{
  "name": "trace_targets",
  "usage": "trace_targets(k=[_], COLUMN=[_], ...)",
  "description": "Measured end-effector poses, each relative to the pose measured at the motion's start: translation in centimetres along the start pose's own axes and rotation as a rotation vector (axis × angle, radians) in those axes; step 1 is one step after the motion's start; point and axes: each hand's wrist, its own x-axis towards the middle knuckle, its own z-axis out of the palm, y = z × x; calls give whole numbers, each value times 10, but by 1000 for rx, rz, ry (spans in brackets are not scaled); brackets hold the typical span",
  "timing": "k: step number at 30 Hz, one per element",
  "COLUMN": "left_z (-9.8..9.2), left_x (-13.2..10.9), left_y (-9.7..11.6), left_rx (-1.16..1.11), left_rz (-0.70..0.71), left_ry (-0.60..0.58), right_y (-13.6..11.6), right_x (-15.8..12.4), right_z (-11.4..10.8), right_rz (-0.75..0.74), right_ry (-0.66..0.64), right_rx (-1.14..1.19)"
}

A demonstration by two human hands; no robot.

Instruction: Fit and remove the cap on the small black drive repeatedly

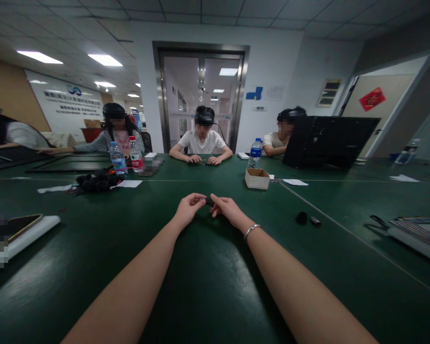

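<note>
Out in front of me over the green table [204, 267], my left hand [189, 209] and my right hand [230, 210] meet at a small dark object [209, 201]. Its kind is too small to tell, and fingers cover parts of it. My left thumb and fingers pinch one end. The right thumb and fingers close on the other end. A silvery bracelet [252, 232] circles my right wrist. To the right of my hands lie a small black piece [301, 218] and a short dark cylinder [315, 221] with a shiny part.
A small open box [257, 179] stands beyond my right hand, with a water bottle [255, 154] behind it. Black cables [97, 180] and two bottles are at left. A monitor [329, 142] stands at back right. People sit across the table, including one person [201, 141] opposite.
</note>
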Motion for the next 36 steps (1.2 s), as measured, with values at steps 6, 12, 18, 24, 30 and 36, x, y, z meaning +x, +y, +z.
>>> trace_targets(k=[6, 12, 18, 24, 30, 36], left_z=[0, 1, 2, 1, 1, 1], left_x=[0, 1, 0, 0, -1, -2], left_y=[-1, -2, 0, 1, 3, 3], left_rx=[10, -3, -12, -3, -5, 14], left_rz=[12, 9, 5, 6, 1, 5], left_ry=[-10, -9, -24, -2, -22, -2], right_y=[-2, -3, -3, -3, -6, -5], right_x=[-2, -1, -3, -2, -5, -6], right_z=[-1, 0, 0, -2, 0, -1], right_rz=[-13, 5, 7, -19, 17, -31], right_ry=[-29, -33, 0, -63, -44, -52], right_rx=[16, 29, 37, 46, 40, 59])
